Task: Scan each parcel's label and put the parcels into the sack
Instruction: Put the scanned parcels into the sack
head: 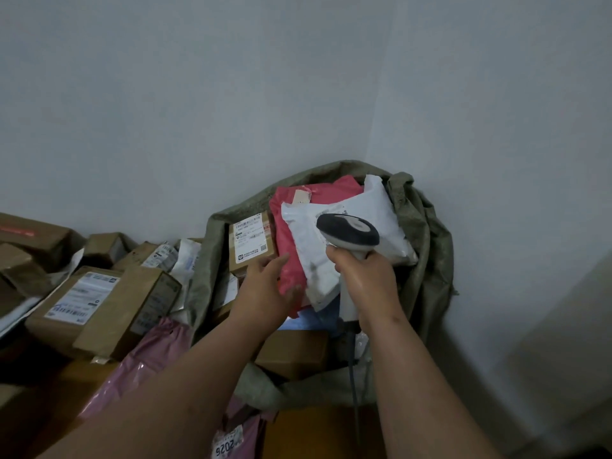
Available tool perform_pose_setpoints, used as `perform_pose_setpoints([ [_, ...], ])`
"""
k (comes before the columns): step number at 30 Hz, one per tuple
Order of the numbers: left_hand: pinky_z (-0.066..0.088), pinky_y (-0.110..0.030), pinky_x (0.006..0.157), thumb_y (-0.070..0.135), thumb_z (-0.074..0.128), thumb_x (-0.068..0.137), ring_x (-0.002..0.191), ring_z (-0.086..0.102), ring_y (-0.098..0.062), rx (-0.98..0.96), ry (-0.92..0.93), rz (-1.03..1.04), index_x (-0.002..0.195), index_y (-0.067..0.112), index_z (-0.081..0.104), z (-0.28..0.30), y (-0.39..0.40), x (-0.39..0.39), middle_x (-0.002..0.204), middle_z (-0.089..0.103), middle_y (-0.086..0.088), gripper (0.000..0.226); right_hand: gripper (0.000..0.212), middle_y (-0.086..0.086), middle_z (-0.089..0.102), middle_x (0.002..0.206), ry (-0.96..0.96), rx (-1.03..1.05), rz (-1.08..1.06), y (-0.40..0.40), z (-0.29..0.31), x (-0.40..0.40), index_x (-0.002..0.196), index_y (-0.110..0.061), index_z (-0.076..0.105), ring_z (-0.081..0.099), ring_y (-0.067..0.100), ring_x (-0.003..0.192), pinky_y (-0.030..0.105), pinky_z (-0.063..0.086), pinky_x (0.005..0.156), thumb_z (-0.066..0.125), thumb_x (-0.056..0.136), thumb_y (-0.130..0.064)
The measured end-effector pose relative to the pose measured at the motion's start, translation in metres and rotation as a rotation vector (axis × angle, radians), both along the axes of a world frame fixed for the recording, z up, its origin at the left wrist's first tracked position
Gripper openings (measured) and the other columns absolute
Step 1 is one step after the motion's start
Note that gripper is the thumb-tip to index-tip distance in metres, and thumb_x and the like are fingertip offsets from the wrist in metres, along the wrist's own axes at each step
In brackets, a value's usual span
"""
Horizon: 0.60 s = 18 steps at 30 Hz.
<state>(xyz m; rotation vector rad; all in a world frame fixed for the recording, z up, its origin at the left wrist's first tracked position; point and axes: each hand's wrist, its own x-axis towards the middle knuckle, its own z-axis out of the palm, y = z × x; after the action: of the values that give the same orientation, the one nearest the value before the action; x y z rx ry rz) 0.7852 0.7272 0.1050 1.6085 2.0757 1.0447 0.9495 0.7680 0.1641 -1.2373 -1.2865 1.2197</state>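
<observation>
From my head camera, I look down at the sack [427, 246], a grey-green woven bag standing open against the wall [298, 77] corner, already packed near its rim. My right hand [367, 276] is wrapped round the grip of the scanner [347, 230], whose dark head sits over the white mailer [351, 226] lying on top of the load. Its cable [356, 392] hangs down past my forearm.

My left hand [268, 283] reaches into the sack's mouth, fingers fairly straight and spread, resting on the red mailer [288, 233] and touching the lower edge of a small brown box [251, 240] with a printed label facing me. It grips nothing that I can see.

A cardboard box [294, 352] lies lower in the sack near my left wrist. Left of the sack, more parcels wait in a heap: brown cartons [99, 303] with labels, and a pink mailer [149, 352] under my left forearm.
</observation>
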Motion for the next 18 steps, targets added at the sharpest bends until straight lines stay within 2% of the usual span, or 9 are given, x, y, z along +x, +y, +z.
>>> perform_pose_setpoints([
  [2, 0.044, -0.03, 0.097, 0.031, 0.069, 0.091, 0.12, 0.054, -0.024, 0.019, -0.036, 0.025, 0.147, 0.028, 0.045, 0.004, -0.016, -0.011, 0.147, 0.036, -0.006, 0.06, 0.01, -0.009, 0.071, 0.08, 0.027, -0.008, 0.027, -0.014, -0.001, -0.012, 0.081, -0.025, 0.069, 0.065, 0.008, 0.081, 0.025, 0.046, 0.065, 0.077, 0.083, -0.03],
  [4, 0.041, -0.025, 0.092, 0.027, 0.07, 0.091, 0.113, 0.054, -0.022, 0.029, -0.041, 0.055, 0.146, 0.026, 0.045, 0.006, -0.035, -0.026, 0.145, 0.038, -0.008, 0.06, 0.011, -0.009, 0.072, 0.089, 0.031, -0.026, 0.073, -0.032, -0.003, -0.028, 0.086, -0.028, 0.067, 0.066, 0.008, 0.089, 0.027, 0.05, 0.075, 0.077, 0.085, -0.033],
  [6, 0.043, -0.027, 0.093, 0.029, 0.069, 0.092, 0.11, 0.054, -0.021, 0.0, -0.031, 0.088, 0.148, 0.025, 0.043, 0.008, -0.056, -0.043, 0.144, 0.039, -0.008, 0.062, 0.015, -0.019, 0.069, 0.078, 0.012, -0.035, 0.12, -0.053, -0.006, -0.045, 0.08, -0.029, 0.064, 0.063, -0.002, 0.079, 0.022, 0.047, 0.072, 0.077, 0.085, -0.035],
  [8, 0.046, -0.034, 0.1, 0.035, 0.067, 0.093, 0.116, 0.053, -0.022, -0.042, -0.042, 0.125, 0.149, 0.026, 0.041, 0.008, -0.082, -0.064, 0.145, 0.037, -0.006, 0.063, 0.018, -0.018, 0.066, 0.061, -0.017, -0.045, 0.163, -0.077, -0.01, -0.066, 0.074, -0.026, 0.064, 0.062, -0.004, 0.067, 0.021, 0.04, 0.064, 0.076, 0.085, -0.035],
  [10, 0.048, -0.038, 0.1, 0.038, 0.066, 0.093, 0.117, 0.055, -0.022, -0.063, -0.056, 0.156, 0.148, 0.027, 0.042, 0.006, -0.113, -0.087, 0.147, 0.036, -0.005, 0.061, 0.012, -0.017, 0.069, 0.061, -0.042, -0.07, 0.201, -0.104, -0.016, -0.092, 0.079, -0.025, 0.069, 0.063, -0.001, 0.07, 0.024, 0.042, 0.064, 0.077, 0.084, -0.033],
  [13, 0.051, -0.029, 0.081, 0.036, 0.065, 0.094, 0.097, 0.058, -0.006, -0.068, -0.1, 0.202, 0.145, 0.028, 0.046, -0.001, -0.167, -0.125, 0.146, 0.038, -0.001, 0.055, 0.013, -0.011, 0.072, 0.074, -0.045, -0.135, 0.257, -0.149, -0.029, -0.135, 0.081, -0.026, 0.068, 0.068, 0.016, 0.086, 0.036, 0.054, 0.079, 0.079, 0.082, -0.032],
  [14, 0.05, -0.028, 0.079, 0.036, 0.065, 0.094, 0.094, 0.058, -0.005, -0.069, -0.104, 0.227, 0.144, 0.026, 0.047, -0.004, -0.186, -0.139, 0.144, 0.04, 0.0, 0.054, 0.015, -0.009, 0.072, 0.08, -0.057, -0.153, 0.283, -0.165, -0.034, -0.149, 0.08, -0.027, 0.067, 0.068, 0.019, 0.089, 0.04, 0.054, 0.085, 0.08, 0.082, -0.034],
  [18, 0.047, -0.037, 0.101, 0.034, 0.065, 0.094, 0.119, 0.054, -0.022, -0.143, -0.126, 0.345, 0.143, 0.023, 0.048, -0.018, -0.257, -0.194, 0.148, 0.037, -0.005, 0.053, 0.03, -0.002, 0.075, 0.074, -0.101, -0.247, 0.356, -0.219, -0.049, -0.202, 0.077, -0.022, 0.072, 0.071, 0.024, 0.086, 0.045, 0.056, 0.086, 0.082, 0.069, -0.049],
])
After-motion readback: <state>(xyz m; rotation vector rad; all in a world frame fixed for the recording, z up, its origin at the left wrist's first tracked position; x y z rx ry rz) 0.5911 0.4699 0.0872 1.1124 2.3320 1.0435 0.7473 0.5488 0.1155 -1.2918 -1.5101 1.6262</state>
